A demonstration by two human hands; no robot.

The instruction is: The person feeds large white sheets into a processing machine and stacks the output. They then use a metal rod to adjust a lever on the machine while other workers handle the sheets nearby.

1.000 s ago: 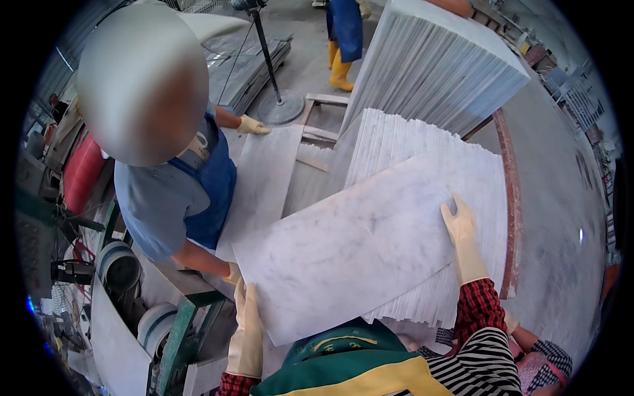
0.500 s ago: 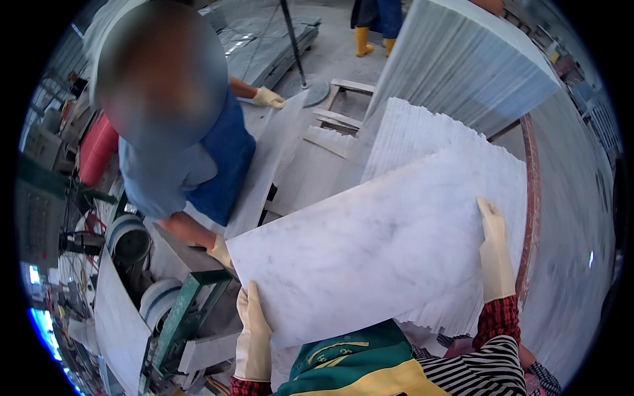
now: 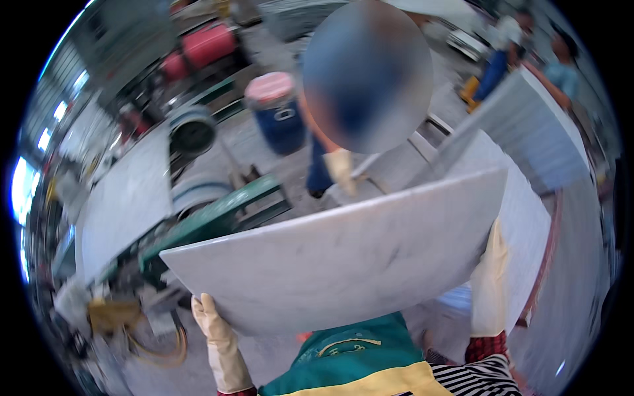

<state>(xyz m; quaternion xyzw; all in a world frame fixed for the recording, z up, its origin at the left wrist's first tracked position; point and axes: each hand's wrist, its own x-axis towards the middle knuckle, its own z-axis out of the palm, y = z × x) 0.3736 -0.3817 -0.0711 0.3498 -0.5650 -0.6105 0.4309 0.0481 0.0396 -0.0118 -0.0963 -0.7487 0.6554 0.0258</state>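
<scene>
I hold a large white marble slab point(image 3: 343, 254) tilted up in front of my chest. My left hand point(image 3: 218, 336), in a cream rubber glove, grips its lower left edge. My right hand point(image 3: 490, 280), gloved too, grips its right edge. A person in blue clothes stands just beyond the slab; their gloved hand point(image 3: 342, 170) hangs near the slab's far edge, and I cannot tell if it touches it.
A stack of white slabs point(image 3: 528, 125) leans at the right. A green machine frame point(image 3: 218, 221) and another flat slab point(image 3: 122, 198) lie to the left. Behind stand a blue drum with a pink lid point(image 3: 277, 109) and red cylinders point(image 3: 205, 46). Other people stand far right.
I have lifted the slab off the stack and tilted it up. The view swung left toward the green machine. The other person's hand has left the slab's left corner.
</scene>
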